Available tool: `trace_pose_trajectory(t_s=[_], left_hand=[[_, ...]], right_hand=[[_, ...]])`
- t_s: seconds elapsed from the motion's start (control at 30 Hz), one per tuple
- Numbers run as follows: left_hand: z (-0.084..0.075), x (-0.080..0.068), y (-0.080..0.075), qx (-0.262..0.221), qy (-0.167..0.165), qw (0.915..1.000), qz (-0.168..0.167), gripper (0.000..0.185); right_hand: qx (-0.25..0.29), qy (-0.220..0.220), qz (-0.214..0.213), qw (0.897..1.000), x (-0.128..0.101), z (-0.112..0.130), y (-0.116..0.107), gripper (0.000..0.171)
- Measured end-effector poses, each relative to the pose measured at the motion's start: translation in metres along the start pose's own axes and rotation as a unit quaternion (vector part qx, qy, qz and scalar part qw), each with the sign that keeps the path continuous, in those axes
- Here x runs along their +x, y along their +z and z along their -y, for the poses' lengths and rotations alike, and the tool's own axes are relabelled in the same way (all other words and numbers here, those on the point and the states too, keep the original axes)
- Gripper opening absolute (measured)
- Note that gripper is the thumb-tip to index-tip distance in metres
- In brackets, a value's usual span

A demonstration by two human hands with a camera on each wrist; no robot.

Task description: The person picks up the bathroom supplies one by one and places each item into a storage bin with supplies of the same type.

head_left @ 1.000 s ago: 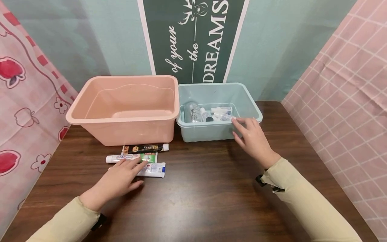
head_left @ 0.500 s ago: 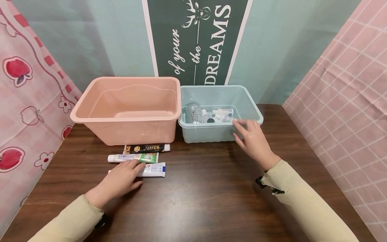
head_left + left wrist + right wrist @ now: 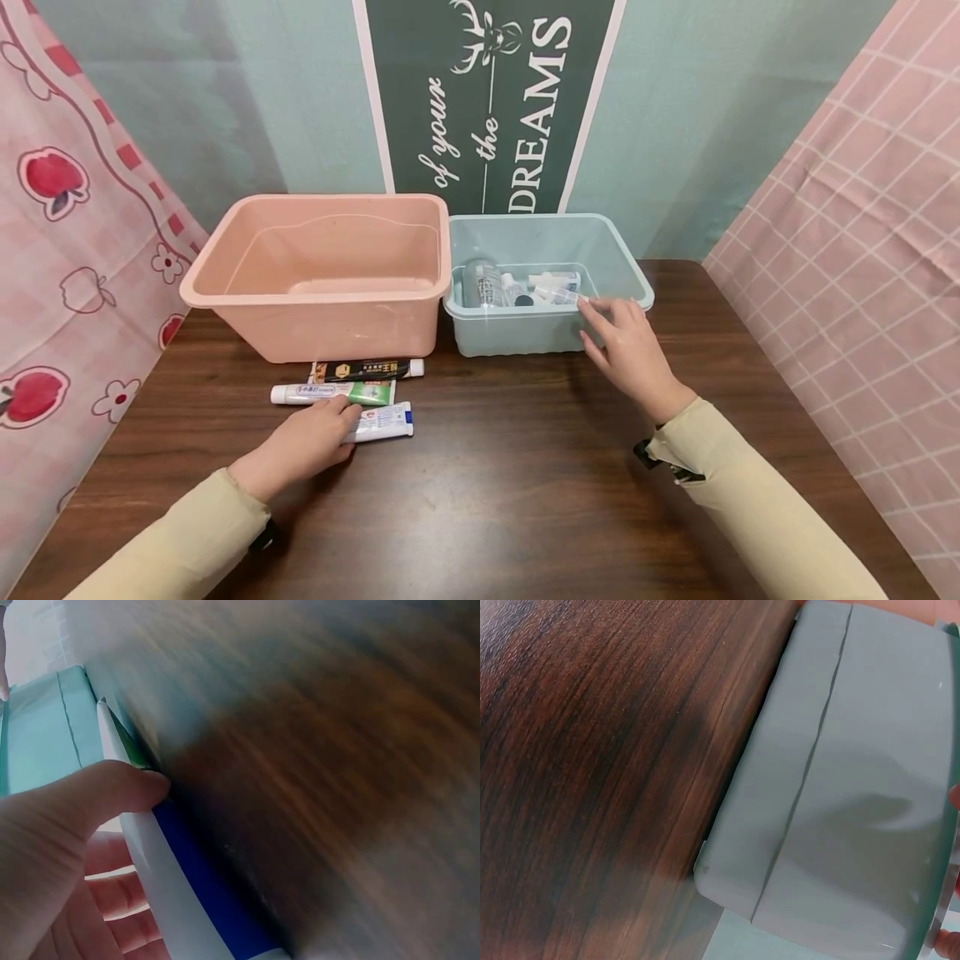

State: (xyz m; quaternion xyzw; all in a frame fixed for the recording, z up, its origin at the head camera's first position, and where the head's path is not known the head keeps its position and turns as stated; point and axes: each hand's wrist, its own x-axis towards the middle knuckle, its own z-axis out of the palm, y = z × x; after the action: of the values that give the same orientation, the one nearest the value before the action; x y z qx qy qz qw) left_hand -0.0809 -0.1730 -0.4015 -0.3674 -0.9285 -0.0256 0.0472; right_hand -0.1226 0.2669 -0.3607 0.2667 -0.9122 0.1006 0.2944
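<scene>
In the head view my left hand point(image 3: 307, 442) grips a white toothpaste tube point(image 3: 386, 423) with a blue end, hiding its left part. The left wrist view shows the thumb point(image 3: 124, 787) against one side of this tube and the fingers on its other side. Just behind it lie a green-and-white toothpaste tube point(image 3: 371, 392) and a black toothpaste tube point(image 3: 367, 370). My right hand point(image 3: 633, 354) rests with loosely bent fingers at the front right rim of a light blue basket point(image 3: 517, 333); its fingertips are partly cut off in the right wrist view.
A peach basket point(image 3: 322, 329) stands left of the blue one, its rim touching or nearly touching it. Inside the blue basket lie a clear bottle point(image 3: 482, 285) and several small white tubes and bottles point(image 3: 555, 282). Patterned cloths surround the dark wooden table point(image 3: 510, 500).
My left hand has closed its thumb and fingers on the white toothpaste tube, after lying over it with straighter fingers. The head view has shifted slightly. My right hand stays at the rim.
</scene>
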Motion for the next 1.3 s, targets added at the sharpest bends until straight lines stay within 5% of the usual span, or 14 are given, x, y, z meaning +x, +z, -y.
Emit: trace_pose_trajectory(t_s=[0.27,0.57,0.8,1.3], left_hand=[[0.007,0.002,0.000,-0.024,0.000,0.9996,0.013,0.031],[0.014,-0.001,-0.011,-0.019,0.018,0.9995,-0.020,0.037],[0.016,-0.004,-0.021,-0.010,0.008,0.9998,-0.013,0.042],[0.026,-0.004,-0.041,0.006,0.027,0.9976,-0.064,0.044]], right_hand=[[-0.003,0.000,0.003,1.000,0.000,0.000,0.000,0.046],[-0.001,-0.003,-0.004,1.000,0.001,0.000,0.000,0.046],[-0.001,-0.004,-0.002,1.000,0.000,0.000,0.000,0.046],[0.001,-0.002,-0.002,1.000,0.000,-0.001,0.001,0.046]])
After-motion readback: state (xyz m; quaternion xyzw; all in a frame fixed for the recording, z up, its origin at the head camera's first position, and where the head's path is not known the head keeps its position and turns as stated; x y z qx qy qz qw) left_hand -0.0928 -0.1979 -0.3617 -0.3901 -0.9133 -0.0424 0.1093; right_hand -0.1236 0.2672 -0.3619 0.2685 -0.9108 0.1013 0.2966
